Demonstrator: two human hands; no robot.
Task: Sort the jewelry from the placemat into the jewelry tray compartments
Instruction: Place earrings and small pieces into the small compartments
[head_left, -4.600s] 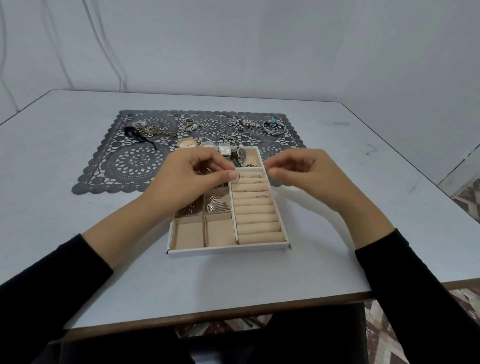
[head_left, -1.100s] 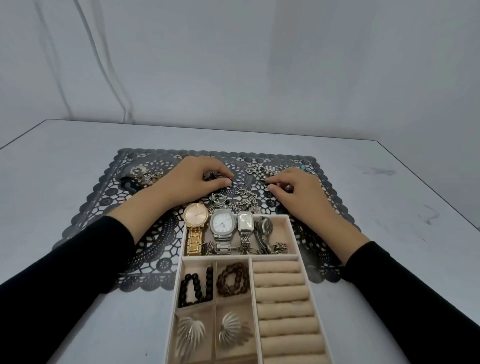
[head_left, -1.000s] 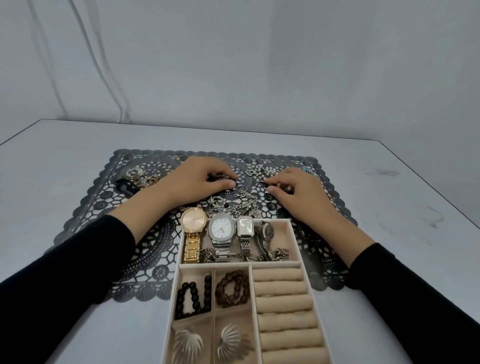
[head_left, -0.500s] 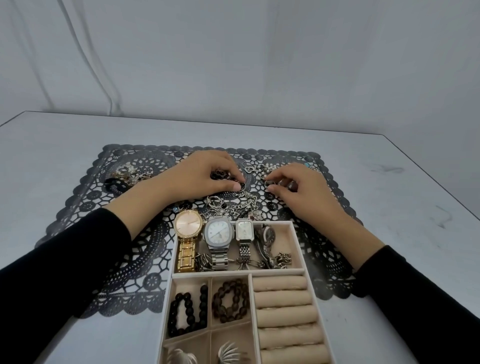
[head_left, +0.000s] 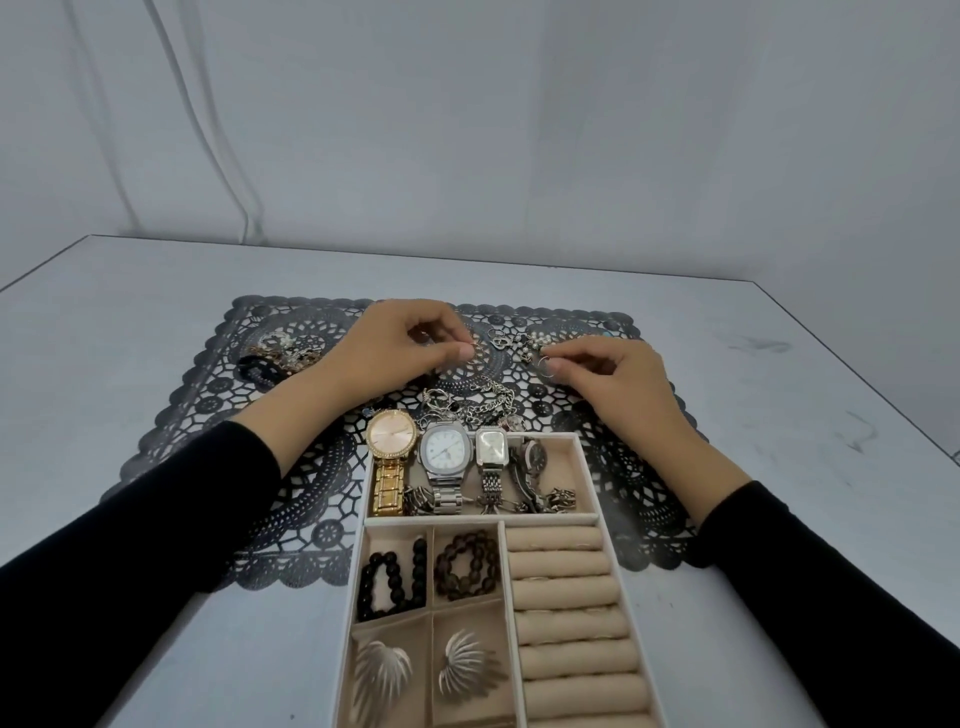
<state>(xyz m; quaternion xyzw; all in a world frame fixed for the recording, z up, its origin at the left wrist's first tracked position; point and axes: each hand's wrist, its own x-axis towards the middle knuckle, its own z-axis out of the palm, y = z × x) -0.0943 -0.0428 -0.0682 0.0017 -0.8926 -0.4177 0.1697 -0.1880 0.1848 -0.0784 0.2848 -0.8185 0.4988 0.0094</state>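
**mat_k:** Left of your left hand (head_left: 400, 345), out on the black lace placemat (head_left: 171, 431), sits a tangle of gold chain (head_left: 275, 356) with something black mixed in. That hand has its fingers curled, thumb and forefinger pinching what looks like a thin hoop (head_left: 470, 345). It's tiny, so I can't swear to what it is. Between your two hands lies a beaded cluster (head_left: 525, 343).

**ro_77:** yep, and your right hand (head_left: 608, 374) is doing the same thing, fingertips nipped on a small ring (head_left: 545, 365). The hands are apart, not touching each other. Nearer you than both of them there's a heap of silver chain (head_left: 483, 400) on the mat, right by the far edge of the jewelry tray (head_left: 589, 467).

**mat_k:** Tray's between your forearms. In the long far compartment, starting from your left arm's side: gold watch (head_left: 390, 441), silver watch (head_left: 445, 452), square watch (head_left: 491, 447), faces up at the far rim.

**ro_77:** Closer to you, the black bead bracelet (head_left: 389, 577) and brown bead bracelet (head_left: 467, 566) each get their own little box, with two silver fan pieces (head_left: 465, 670) in the boxes behind those. The ring rolls (head_left: 566, 592) run down the side by your right forearm.
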